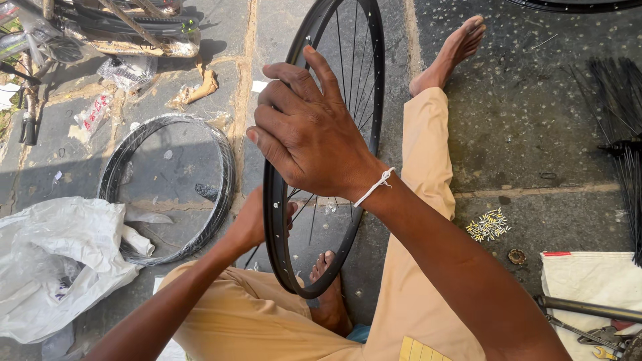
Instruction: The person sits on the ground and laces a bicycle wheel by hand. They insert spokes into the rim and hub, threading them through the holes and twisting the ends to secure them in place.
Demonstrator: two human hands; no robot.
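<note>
Wheel rim (273,220) upright, axis near-to-far

We are looking at an open-air bicycle repair spot set on a stone-paved floor (535,134) in sunlight. A black spoked wheel rim (374,80) stands upright, bare black rims (224,180) lie flat, a bundle of thin black spokes (618,127) and a heap of small brass nipples (488,225) rest nearby, with metal spanners (598,337) on a white cloth (582,274).
</note>
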